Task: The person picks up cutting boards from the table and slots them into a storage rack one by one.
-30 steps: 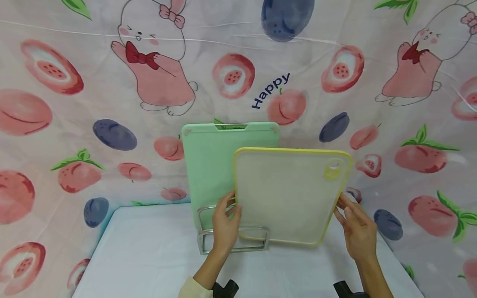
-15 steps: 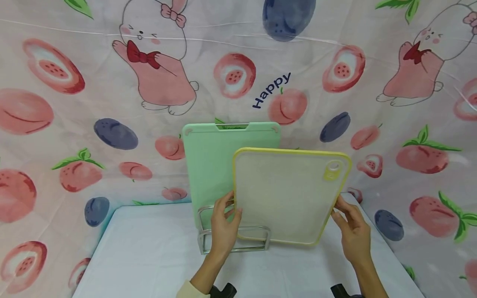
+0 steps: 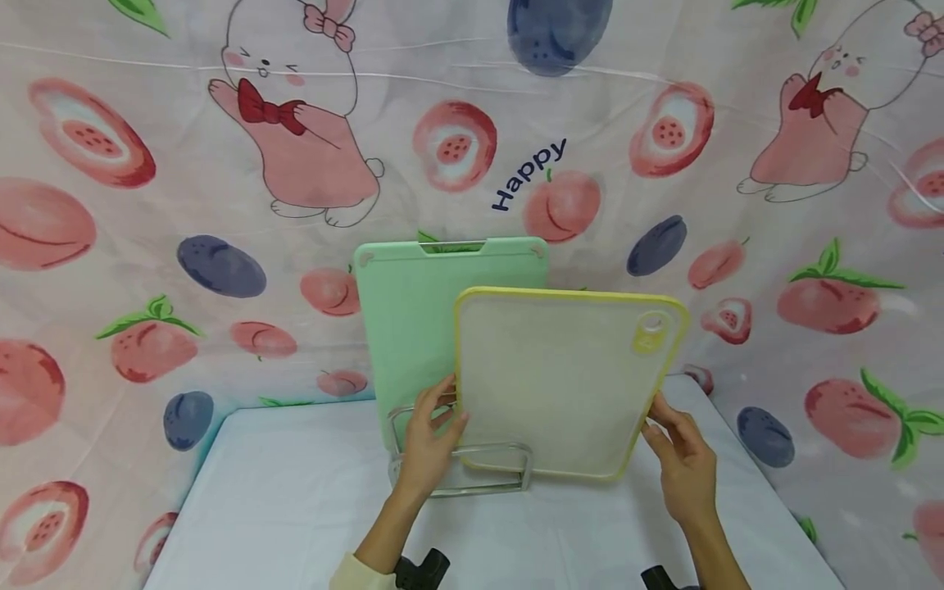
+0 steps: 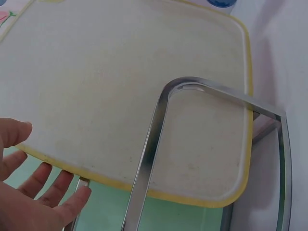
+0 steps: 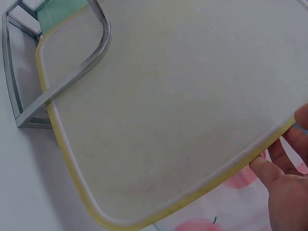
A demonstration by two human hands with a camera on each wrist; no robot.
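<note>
A pale cutting board (image 3: 560, 385) with a yellow rim stands tilted, its lower left corner inside a metal rack (image 3: 490, 489). My left hand (image 3: 424, 447) is at the board's left edge, thumb over the front and fingers along the rim. My right hand (image 3: 687, 471) pinches the right edge, with some fingers hidden behind it. Behind the pale board, a green cutting board (image 3: 409, 328) stands upright in the rack, partly covered. In the left wrist view, a rack bar (image 4: 150, 144) crosses in front of the pale board's corner.
The rack stands on a white-covered table (image 3: 280, 492). A printed cloth (image 3: 457, 65) with fruit and rabbits hangs behind and at both sides. Black wrist mounts (image 3: 424, 568) show at the bottom edge.
Both hands and the pale board shift slightly left in view, partly with the whole scene. My right hand sits a little lower along the board's right edge. The green board stays in the rack.
</note>
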